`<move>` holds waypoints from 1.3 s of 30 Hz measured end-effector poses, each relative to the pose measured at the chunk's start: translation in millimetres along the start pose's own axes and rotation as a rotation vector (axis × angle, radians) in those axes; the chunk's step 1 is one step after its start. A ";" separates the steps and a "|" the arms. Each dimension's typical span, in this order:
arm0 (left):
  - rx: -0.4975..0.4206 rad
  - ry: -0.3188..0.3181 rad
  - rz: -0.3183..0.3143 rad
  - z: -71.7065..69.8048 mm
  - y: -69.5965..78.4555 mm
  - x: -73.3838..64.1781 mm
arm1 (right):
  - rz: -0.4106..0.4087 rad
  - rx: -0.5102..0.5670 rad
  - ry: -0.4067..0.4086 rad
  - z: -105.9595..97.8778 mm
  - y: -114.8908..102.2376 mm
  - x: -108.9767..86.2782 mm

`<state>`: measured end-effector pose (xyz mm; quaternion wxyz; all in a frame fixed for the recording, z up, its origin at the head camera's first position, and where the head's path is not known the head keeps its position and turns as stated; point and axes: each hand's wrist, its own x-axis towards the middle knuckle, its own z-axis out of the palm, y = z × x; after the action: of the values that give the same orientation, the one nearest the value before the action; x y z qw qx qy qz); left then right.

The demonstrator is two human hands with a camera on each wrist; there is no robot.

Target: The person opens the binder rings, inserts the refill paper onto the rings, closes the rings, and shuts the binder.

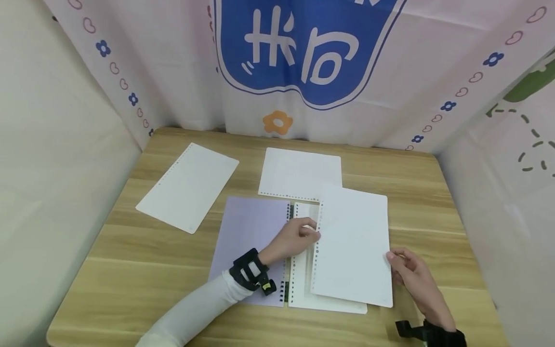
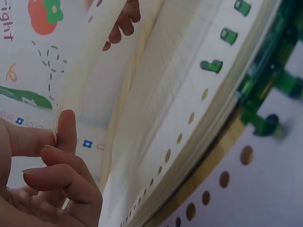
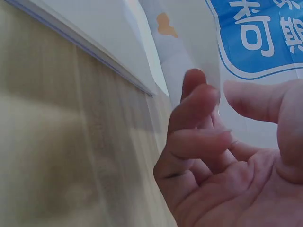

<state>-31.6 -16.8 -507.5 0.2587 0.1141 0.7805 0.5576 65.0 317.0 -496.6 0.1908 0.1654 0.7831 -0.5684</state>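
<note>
A loose white sheet of paper (image 1: 351,246) with a row of punched holes is held above an opened loose-leaf notebook. My left hand (image 1: 297,236) pinches its holed left edge between thumb and forefinger. At the opposite edge my right hand (image 1: 414,277) pinches the sheet, thumb on the near face. Beneath lies the notebook's stack of white pages (image 1: 301,274), partly hidden by the sheet. The lilac cover (image 1: 251,226) is spread flat to the left. Green binder rings (image 2: 228,36) stand open, with prongs through holes of the stack in the left wrist view.
One loose punched sheet (image 1: 188,188) lies slanted at the back left of the wooden table (image 1: 143,270). Another sheet (image 1: 301,171) lies behind the notebook, its corner overlapped by the held one. A printed curtain (image 1: 182,62) hangs along the table's back edge.
</note>
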 end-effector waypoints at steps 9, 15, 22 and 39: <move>0.047 -0.001 0.010 -5.3 -6.1 -16.6 | -0.051 0.000 0.096 9.4 -9.9 3.3; 0.139 0.066 0.030 -16.2 -4.3 -25.3 | -0.080 0.054 0.130 18.8 -11.5 9.4; 0.399 0.192 0.234 -26.7 -8.3 -29.0 | -0.083 0.079 0.092 33.2 -9.4 16.3; 0.730 0.054 0.136 -24.1 -19.4 -38.2 | -0.033 0.090 0.061 52.7 -8.9 20.9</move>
<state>-10.1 -61.0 -509.0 0.1427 0.2358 0.9251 0.2612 48.4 265.0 -514.2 0.1498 0.1778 0.7647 -0.6010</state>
